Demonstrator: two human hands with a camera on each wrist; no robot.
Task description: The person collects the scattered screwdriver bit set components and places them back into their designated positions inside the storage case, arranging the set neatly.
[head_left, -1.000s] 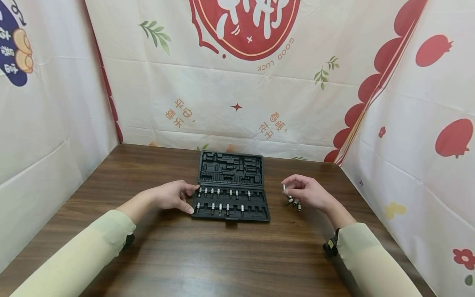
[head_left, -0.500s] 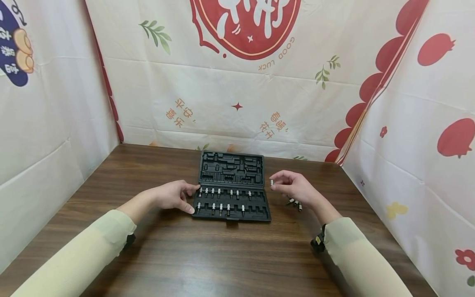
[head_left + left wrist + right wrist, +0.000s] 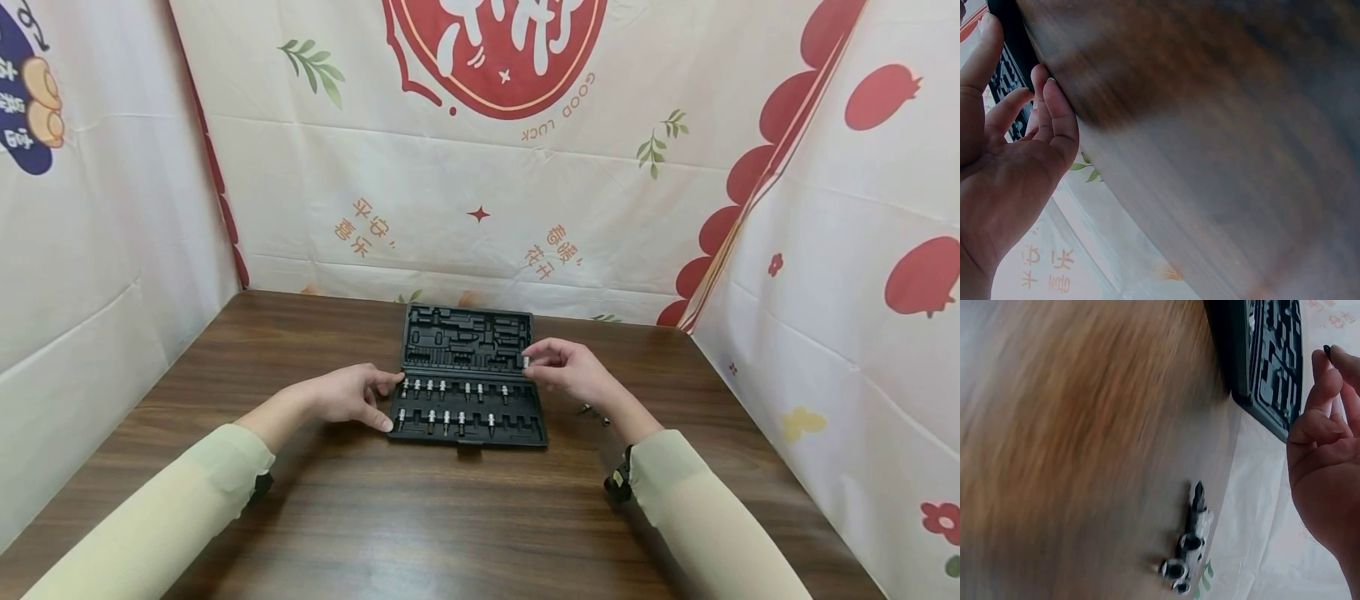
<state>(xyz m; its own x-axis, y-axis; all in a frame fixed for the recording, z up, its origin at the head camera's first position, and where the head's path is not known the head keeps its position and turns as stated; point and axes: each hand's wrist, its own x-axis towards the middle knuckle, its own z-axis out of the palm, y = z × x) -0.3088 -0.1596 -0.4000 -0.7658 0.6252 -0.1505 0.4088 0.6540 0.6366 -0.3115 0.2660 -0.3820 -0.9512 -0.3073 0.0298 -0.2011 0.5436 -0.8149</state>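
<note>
Bit [image 3: 526, 362] pinched in R hand [image 3: 574, 374], ctr-right of frame. L hand [image 3: 348, 394], fingers apart, touches blk case [image 3: 472, 406], left edge.

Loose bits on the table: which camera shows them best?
Right wrist view: the loose bits look biggest, one pointed tip showing. Head view shows them tiny, near the right hand; left wrist view, none.

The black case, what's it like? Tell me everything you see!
The case is black and looks like plastic. It lies open on the brown table, lid to the far side. The lid has many shaped hollows inside. The near half holds two rows of silvery bits, with empty slots toward the right. A small tab juts out in front. The left hand touches its left edge; I can't tell whether the right hand touches the lid.
</note>
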